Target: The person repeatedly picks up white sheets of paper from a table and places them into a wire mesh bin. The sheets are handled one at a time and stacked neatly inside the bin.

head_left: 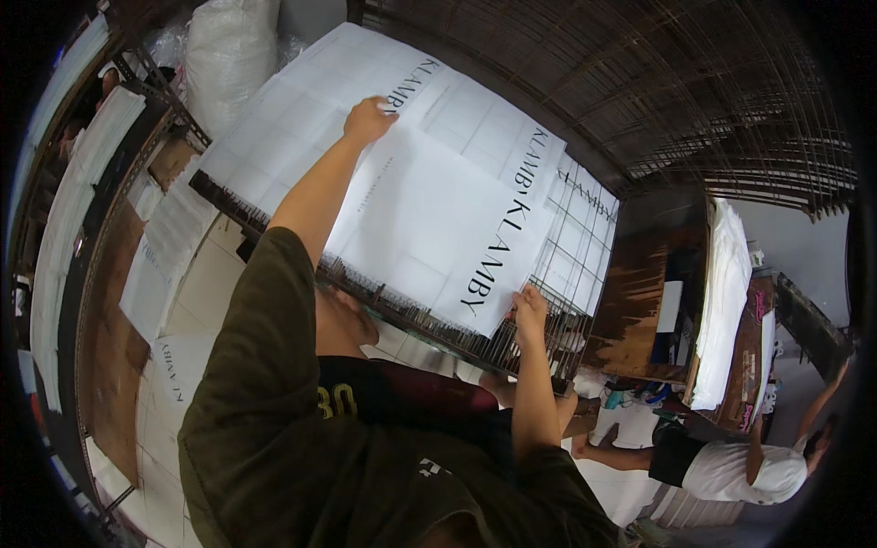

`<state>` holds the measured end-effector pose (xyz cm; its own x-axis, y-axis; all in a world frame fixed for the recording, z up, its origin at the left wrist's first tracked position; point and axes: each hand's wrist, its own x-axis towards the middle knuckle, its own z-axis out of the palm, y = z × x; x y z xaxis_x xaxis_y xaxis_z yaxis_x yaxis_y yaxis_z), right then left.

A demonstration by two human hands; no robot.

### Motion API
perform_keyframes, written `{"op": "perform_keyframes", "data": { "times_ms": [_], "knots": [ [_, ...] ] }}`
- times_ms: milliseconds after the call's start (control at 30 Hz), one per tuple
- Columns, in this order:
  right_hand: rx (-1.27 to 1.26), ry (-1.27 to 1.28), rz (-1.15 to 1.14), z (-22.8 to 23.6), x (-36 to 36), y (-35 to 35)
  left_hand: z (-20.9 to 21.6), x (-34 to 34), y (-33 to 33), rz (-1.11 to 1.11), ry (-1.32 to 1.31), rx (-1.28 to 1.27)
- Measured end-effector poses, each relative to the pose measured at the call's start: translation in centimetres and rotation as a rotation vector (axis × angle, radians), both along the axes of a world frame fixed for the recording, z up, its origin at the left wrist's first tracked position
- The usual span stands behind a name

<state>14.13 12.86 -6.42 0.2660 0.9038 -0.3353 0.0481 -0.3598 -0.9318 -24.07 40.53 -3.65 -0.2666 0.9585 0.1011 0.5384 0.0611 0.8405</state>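
A white printed sheet lies at the centre of the view, spread at a slant over a wire rack. Its dark lettering runs along the edge toward 4 o'clock. The left hand, at 11 o'clock, grasps the sheet by its upper corner; the right hand, at 4 o'clock, pinches it near the lower corner — thumb and fingers closed on the margin. Beneath and beyond it, other printed sheets cover the rack from 10 to 2 o'clock, the grid showing faintly through the paper.

A stack of dark wire racks leans over the scene at 2 o'clock. At 3 o'clock stands a pile of white sheets; at 9 o'clock, another white stack curves along the rim. Between 10 and 11 o'clock sits a bulky white sack. A loose sheet lies low at 8 o'clock. At 4 o'clock, 1 co-worker in a white top and black shorts — well apart from the hands — reaches out an arm.
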Motion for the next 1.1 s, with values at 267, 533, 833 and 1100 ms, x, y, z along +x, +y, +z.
{"op": "perform_keyframes", "data": {
  "times_ms": [267,533,833,1100],
  "knots": [
    [-0.051,0.016,0.017,-1.2,-0.6,0.8,10.0,8.4,-21.9,-0.905,-0.412,0.153],
    [-0.012,-0.053,0.025,-2.1,0.2,1.5,5.5,16.9,-37.0,-1.705,-0.404,-0.291],
    [-0.026,-0.023,0.037,-2.0,0.1,0.7,-6.3,19.4,-36.1,-1.719,0.377,-0.573],
    [0.008,-0.093,0.009,-1.2,-0.7,0.3,-5.2,20.6,-35.3,-1.769,0.361,-0.758]
  ]
}}
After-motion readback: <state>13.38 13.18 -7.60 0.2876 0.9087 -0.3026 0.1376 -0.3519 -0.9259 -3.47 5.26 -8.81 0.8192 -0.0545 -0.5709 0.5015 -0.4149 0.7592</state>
